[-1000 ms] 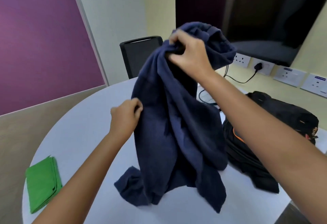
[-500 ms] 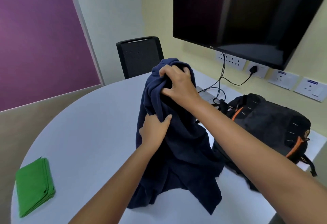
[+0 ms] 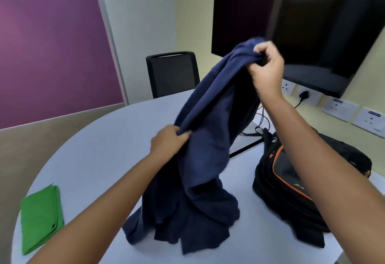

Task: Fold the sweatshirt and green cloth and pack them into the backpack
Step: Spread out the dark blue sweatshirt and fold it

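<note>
Both hands hold a navy blue fabric sweatshirt point(image 3: 208, 149) up over the round pale grey table point(image 3: 100, 149).

Nearest, the folded green cloth point(image 3: 40, 218) lies flat at the table's left edge, well apart from the rest. The sweatshirt's hem bunches on the table; the left hand point(image 3: 168, 142) pinches a fold at mid-height, and the right hand point(image 3: 267, 68) grips the top, fingers curled. Just right of it lies the black backpack with orange trim point(image 3: 287, 188); its markings are unreadable. Beyond: a black chair point(image 3: 171, 73), a dark wall screen point(image 3: 302, 24), labelled sockets point(image 3: 339, 108), text illegible, and a purple panel point(image 3: 48, 40).
</note>
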{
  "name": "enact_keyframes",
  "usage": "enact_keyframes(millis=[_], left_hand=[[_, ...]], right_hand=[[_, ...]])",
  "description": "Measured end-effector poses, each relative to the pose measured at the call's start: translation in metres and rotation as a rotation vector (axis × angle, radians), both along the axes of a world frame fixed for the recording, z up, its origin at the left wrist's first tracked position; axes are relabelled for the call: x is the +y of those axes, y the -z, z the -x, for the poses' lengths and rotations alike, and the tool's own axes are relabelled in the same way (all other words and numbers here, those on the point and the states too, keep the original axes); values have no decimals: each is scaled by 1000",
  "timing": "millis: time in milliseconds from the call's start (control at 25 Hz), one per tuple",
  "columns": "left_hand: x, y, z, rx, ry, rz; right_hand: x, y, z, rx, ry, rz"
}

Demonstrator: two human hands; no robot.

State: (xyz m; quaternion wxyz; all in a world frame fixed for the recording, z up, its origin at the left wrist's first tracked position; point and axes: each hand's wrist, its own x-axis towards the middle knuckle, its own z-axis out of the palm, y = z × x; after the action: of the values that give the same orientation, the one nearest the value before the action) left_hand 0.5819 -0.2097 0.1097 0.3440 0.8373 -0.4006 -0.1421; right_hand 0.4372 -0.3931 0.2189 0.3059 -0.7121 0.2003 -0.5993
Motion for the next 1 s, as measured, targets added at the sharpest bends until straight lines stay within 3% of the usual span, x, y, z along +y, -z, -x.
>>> enact_keyframes(millis=[120,200,280,400,560,640,720,840,1000], left_hand=[[-3,24,24,252,274,-125],[0,22,14,84,219,-100],[5,-1,-16,-162,16,-30],[18,-60,-71,-203,-224,146],[27,-147,-87,-416,-316,382],[22,-162,-78,-476,-378,472],[11,-139,-70,-490,-371,363],[13,-89,-68,-456,-270,137],[30,-122,-87,-626,-292,272]], right_hand=[[-15,-32,0,116,84,47],[-34,-30,11,239,178,27],[-45,-20,24,274,211,16],[-43,-22,34,277,178,35],[-22,-64,38,102,222,84],[-7,-85,43,-40,268,158],[7,-91,44,-106,253,212],[12,-67,43,42,211,197],[1,-57,59,70,282,259]])
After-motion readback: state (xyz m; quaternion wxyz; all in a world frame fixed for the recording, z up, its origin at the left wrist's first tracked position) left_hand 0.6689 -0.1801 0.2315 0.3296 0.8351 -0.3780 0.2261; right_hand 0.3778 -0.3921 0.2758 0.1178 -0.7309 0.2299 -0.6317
